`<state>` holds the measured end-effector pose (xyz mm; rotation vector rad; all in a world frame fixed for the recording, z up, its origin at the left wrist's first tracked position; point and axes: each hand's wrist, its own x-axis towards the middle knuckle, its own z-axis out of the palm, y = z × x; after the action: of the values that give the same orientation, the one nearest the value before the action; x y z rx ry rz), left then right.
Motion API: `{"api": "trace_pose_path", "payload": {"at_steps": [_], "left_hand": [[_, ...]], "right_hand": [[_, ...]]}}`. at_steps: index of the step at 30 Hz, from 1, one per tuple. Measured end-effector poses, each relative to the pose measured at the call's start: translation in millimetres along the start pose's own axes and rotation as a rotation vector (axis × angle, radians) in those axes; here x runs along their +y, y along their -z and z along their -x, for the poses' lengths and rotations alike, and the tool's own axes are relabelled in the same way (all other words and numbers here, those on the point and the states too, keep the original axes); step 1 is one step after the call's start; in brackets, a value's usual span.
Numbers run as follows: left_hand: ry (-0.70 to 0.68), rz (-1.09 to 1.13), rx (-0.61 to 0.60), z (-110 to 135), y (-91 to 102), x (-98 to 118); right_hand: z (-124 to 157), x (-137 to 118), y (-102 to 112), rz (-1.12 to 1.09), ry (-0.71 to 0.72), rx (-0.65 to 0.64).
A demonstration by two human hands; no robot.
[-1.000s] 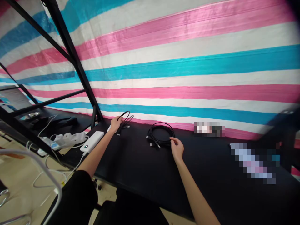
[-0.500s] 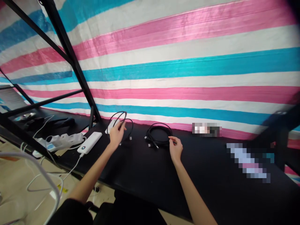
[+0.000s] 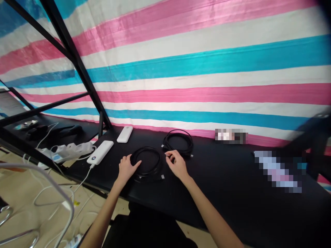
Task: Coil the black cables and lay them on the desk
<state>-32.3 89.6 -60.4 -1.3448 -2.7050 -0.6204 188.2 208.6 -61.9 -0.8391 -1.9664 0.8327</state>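
Observation:
A coiled black cable [image 3: 148, 166] lies flat on the black table [image 3: 219, 186] in front of me. My left hand [image 3: 126, 168] rests on the coil's left edge with its fingers curled over the cable. My right hand [image 3: 176, 162] sits at the coil's right side, its fingers pinched together at a strand of cable. A second black cable coil [image 3: 178, 142] lies just behind, near the striped tarp.
Two white power banks [image 3: 100, 152] [image 3: 124, 134] lie to the left. A white power strip [image 3: 67, 151] with white leads sits further left. Black metal frame bars [image 3: 74, 62] rise at the left. The pink, blue and white tarp [image 3: 207, 69] backs the table.
My left hand carried a cable loop from the back left near the small power bank and laid it flat in front. My right hand moved left from the rear coil.

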Motion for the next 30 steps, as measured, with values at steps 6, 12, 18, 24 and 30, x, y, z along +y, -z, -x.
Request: {"api": "trace_pose_path", "payload": {"at_steps": [6, 12, 18, 24, 30], "left_hand": [[-0.002, 0.511, -0.150, 14, -8.3, 15], [0.084, 0.983, 0.003, 31, 13.6, 34], [0.169, 1.220, 0.111, 51, 38.9, 70], [0.028, 1.197, -0.192, 66, 50.9, 90], [0.024, 1.275, -0.323, 68, 34.0, 81]], "right_hand": [[10, 2, 0, 0.143, -0.182, -0.212], [39, -3, 24, -0.163, -0.335, -0.261], [70, -29, 27, 0.044, -0.216, -0.276], [72, -41, 30, 0.024, -0.254, -0.286], [76, -41, 44, -0.168, -0.286, -0.320]]}}
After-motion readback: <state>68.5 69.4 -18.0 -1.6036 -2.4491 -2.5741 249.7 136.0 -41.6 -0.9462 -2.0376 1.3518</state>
